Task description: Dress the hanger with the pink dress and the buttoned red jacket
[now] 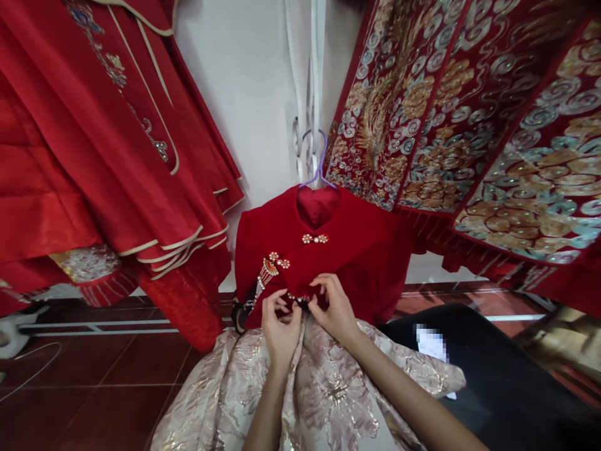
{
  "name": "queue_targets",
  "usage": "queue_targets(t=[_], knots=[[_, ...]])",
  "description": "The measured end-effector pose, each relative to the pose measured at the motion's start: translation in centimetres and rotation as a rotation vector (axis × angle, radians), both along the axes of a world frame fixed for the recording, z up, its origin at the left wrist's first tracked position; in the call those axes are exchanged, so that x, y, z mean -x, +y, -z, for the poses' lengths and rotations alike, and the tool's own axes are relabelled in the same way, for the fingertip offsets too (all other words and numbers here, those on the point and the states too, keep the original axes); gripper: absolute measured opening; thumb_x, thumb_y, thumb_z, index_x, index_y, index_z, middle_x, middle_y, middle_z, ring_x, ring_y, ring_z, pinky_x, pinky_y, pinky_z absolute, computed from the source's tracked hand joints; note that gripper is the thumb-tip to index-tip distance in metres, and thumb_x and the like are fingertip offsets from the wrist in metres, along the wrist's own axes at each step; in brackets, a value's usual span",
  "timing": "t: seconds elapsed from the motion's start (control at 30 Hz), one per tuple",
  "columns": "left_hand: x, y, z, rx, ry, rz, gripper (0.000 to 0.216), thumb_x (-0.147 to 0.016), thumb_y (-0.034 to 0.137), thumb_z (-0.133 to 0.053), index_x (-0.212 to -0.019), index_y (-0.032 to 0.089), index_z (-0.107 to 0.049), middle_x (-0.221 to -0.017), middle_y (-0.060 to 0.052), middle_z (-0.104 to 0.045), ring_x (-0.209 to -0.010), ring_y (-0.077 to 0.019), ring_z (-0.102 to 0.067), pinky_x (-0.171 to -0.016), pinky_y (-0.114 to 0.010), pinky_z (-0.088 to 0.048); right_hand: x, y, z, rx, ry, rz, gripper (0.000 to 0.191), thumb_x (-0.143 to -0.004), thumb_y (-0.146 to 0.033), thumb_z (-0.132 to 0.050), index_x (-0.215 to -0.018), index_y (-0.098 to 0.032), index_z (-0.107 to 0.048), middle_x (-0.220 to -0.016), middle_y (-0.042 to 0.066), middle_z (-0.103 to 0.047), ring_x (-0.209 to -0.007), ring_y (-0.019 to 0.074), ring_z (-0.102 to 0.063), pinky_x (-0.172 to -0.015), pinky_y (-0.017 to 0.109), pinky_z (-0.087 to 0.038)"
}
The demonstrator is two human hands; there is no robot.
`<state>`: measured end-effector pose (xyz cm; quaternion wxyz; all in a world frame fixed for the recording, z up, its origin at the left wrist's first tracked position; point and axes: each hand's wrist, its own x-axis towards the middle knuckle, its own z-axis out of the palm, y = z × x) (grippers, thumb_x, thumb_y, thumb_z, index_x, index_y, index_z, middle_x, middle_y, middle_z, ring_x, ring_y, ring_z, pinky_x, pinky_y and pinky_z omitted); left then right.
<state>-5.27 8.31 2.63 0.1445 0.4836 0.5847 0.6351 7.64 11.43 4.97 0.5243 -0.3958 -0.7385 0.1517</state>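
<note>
A red velvet jacket [357,250] hangs on a purple hanger [322,160] in front of me, over a pale skirt [335,391] with a shiny floral pattern. My left hand [280,326] and my right hand [334,308] meet at the jacket's lower front. Thumb and fingers of each are bent into a pinch at a short pearl clasp [300,299] between them. Higher up are a pearl flower clasp [315,239] at the collar and another flower clasp [280,260] on the left chest. Beside that one hangs a beaded tassel ornament [265,275].
Red garments with pale piping [154,156] hang at the left. Heavily embroidered red garments [436,125] fill the right. A black seat-like surface [488,369] at lower right bears a phone-like item [429,343], partly blurred. A white metal rail [107,327] runs low over red floor tiles [70,416].
</note>
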Motion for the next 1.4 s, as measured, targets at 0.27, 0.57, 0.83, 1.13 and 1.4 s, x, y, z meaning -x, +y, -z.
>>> queue_targets(t=[0.27, 0.57, 0.83, 1.13, 1.4], knots=[[0.4, -0.4, -0.5, 0.052, 0.294, -0.043, 0.018, -0.075, 0.023, -0.064, -0.093, 0.022, -0.065, -0.090, -0.003, -0.056, -0.076, -0.0151, -0.056, -0.073, -0.028, -0.048, -0.1, -0.6, 0.0, -0.121, 0.072, 0.027, 0.014, -0.077, -0.008, -0.051, -0.083, -0.020, -0.053, -0.089, 0.003, -0.052, -0.075, 0.0134, -0.053, -0.065, 0.023, -0.042], [1.1, 0.2, 0.5, 0.115, 0.468, 0.022, 0.015, -0.083, 0.025, -0.058, -0.095, 0.022, -0.066, -0.089, -0.003, -0.063, -0.080, -0.0182, -0.058, -0.074, -0.031, -0.047, 0.2, -0.5, -0.8, 0.181, -0.214, 0.026, 0.024, -0.073, -0.019, -0.061, -0.097, -0.022, -0.058, -0.087, 0.001, -0.057, -0.083, 0.0167, -0.056, -0.073, 0.026, -0.044], [1.5, 0.4, 0.4, 0.024, 0.427, 0.077, 0.010, -0.083, 0.027, -0.059, -0.087, 0.023, -0.066, -0.087, -0.004, -0.065, -0.085, -0.0202, -0.060, -0.077, -0.032, -0.048, -0.2, 0.8, 0.1, 0.255, -0.181, -0.079, 0.027, -0.069, -0.010, -0.063, -0.093, -0.020, -0.060, -0.082, 0.001, -0.059, -0.077, 0.0155, -0.057, -0.070, 0.026, -0.046], [1.5, 0.3, 0.6, 0.080, 0.367, 0.120, 0.014, -0.083, 0.029, -0.060, -0.092, 0.023, -0.068, -0.089, -0.003, -0.071, -0.083, -0.0181, -0.066, -0.072, -0.029, -0.051, -0.3, 1.0, 0.5, 0.240, -0.146, -0.111, 0.019, -0.078, -0.011, -0.058, -0.091, -0.020, -0.067, -0.079, 0.001, -0.063, -0.067, 0.0129, -0.058, -0.065, 0.024, -0.046], [1.6, 0.5, 0.9, 0.118, 0.053, 0.173, 0.021, -0.080, 0.039, -0.064, -0.088, 0.021, -0.070, -0.085, -0.004, -0.072, -0.077, -0.0160, -0.067, -0.065, -0.024, -0.053, -0.4, 1.1, 0.1, 0.264, -0.058, -0.154, 0.017, -0.076, -0.014, -0.061, -0.090, -0.019, -0.069, -0.078, 0.001, -0.068, -0.065, 0.0117, -0.060, -0.060, 0.021, -0.047]])
